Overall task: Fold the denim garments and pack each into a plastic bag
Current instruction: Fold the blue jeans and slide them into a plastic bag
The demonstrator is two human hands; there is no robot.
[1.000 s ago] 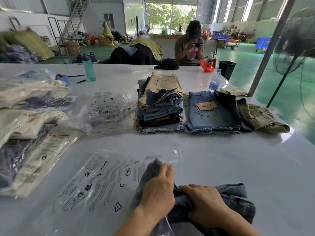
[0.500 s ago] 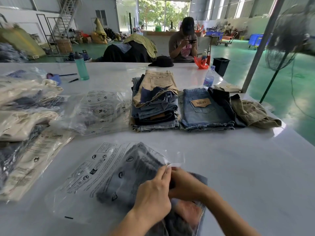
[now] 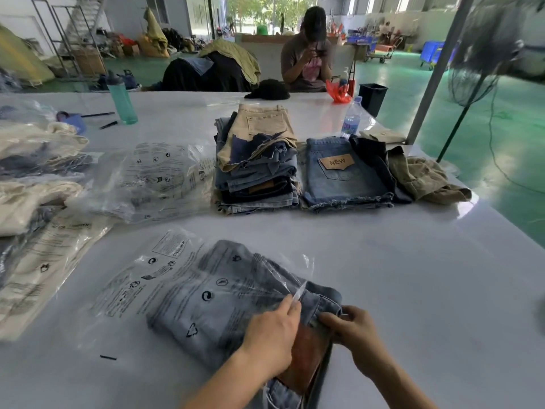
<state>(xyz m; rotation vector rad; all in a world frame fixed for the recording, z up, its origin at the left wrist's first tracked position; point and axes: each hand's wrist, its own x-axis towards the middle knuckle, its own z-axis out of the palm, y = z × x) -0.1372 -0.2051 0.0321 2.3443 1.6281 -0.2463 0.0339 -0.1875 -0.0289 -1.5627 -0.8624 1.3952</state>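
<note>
A folded grey-blue denim garment point(image 3: 224, 299) lies mostly inside a clear printed plastic bag point(image 3: 138, 290) on the white table point(image 3: 413, 290) in front of me. Its waistband end with a brown leather patch sticks out of the bag's mouth. My left hand point(image 3: 272, 335) pinches the bag's open edge at the waistband. My right hand point(image 3: 354, 329) grips the denim waistband just right of it. Further back stand a stack of folded denim shorts point(image 3: 256, 172) and a folded pair with a NEW patch point(image 3: 339, 178).
Packed bags of garments point(image 3: 35, 184) fill the left side, with a loose pile of bags point(image 3: 153, 181) beside them. A green bottle point(image 3: 121, 98), a water bottle point(image 3: 352, 116) and olive clothing point(image 3: 427, 175) sit further back. A person sits beyond the table. The table's edge runs along the right.
The denim garment has gone deeper into the bag, which now covers most of it. Both hands have shifted to the bag's mouth at the waistband.
</note>
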